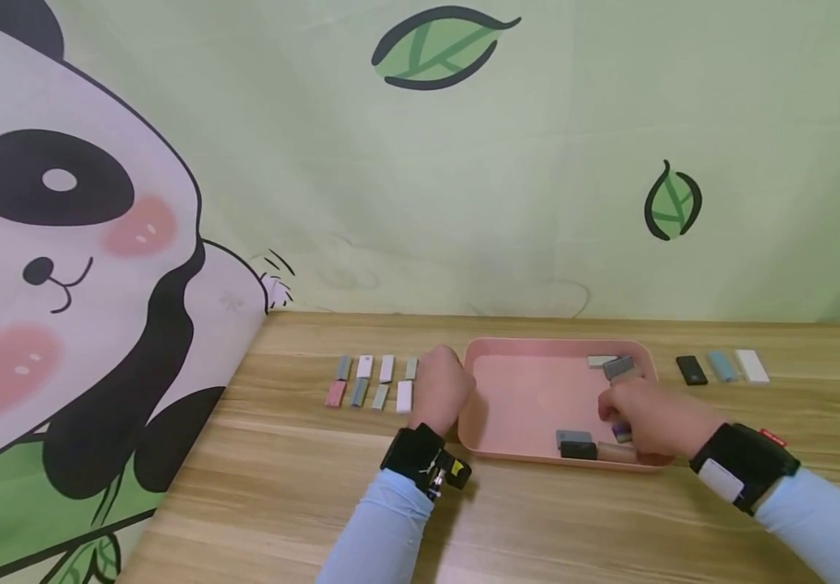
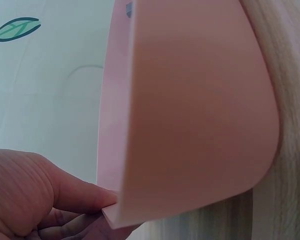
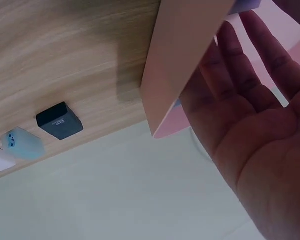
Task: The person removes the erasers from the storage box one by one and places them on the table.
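Observation:
My left hand (image 1: 443, 389) pinches the left rim of the pink tray (image 1: 522, 397); the left wrist view shows the thumb and fingers on the tray's corner (image 2: 115, 215). Over the tray's right side, my right hand (image 1: 646, 414) reaches in with a purple-blue eraser (image 1: 620, 431) at its fingers. In the right wrist view this eraser (image 3: 244, 6) sits between fingertips and thumb, partly cut off by the frame edge. Near that hand lie a dark grey eraser (image 1: 618, 367), a pale one (image 1: 600, 361), a black one (image 1: 578, 450) and a grey-blue one (image 1: 574, 438).
On the wooden table (image 1: 281, 487), several erasers, among them a pink one (image 1: 336, 394), stand in two rows left of the tray. Right of it lie a black eraser (image 1: 692, 370), a blue one (image 1: 722, 366) and a white one (image 1: 752, 367). A printed curtain (image 1: 537, 162) hangs behind.

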A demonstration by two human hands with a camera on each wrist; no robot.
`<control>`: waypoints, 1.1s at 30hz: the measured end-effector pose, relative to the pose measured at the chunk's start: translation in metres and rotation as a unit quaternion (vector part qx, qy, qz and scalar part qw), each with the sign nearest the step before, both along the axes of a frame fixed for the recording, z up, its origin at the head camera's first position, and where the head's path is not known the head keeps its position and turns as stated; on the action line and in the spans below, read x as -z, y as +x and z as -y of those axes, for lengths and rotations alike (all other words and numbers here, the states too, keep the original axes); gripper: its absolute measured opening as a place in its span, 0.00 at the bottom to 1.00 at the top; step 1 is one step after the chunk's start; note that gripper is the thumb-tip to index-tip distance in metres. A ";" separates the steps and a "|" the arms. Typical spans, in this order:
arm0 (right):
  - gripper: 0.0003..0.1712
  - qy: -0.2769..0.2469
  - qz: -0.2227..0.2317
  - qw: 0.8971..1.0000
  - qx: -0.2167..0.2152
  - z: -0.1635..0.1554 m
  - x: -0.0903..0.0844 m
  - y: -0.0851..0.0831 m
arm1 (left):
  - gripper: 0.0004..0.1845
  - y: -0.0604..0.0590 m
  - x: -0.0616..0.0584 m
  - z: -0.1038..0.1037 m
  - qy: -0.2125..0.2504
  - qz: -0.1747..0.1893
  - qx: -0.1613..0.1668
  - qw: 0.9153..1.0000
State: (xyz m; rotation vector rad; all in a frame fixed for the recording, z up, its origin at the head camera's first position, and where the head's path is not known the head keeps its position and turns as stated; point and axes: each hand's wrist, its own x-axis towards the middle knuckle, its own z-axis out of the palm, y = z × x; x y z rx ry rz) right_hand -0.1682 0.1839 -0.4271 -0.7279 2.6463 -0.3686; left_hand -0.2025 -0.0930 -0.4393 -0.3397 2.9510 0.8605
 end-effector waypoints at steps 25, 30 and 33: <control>0.11 -0.022 0.001 0.999 0.046 0.003 0.006 -0.006 | 0.06 0.000 -0.002 -0.002 0.008 0.018 -0.009 1.000; 0.10 -0.036 -0.005 0.998 0.042 0.005 0.005 -0.007 | 0.06 0.000 -0.002 -0.002 0.007 0.018 -0.009 1.000; 0.08 -0.060 -0.018 0.997 0.041 0.005 0.002 -0.007 | 0.06 0.001 -0.002 -0.002 0.005 0.014 -0.007 1.000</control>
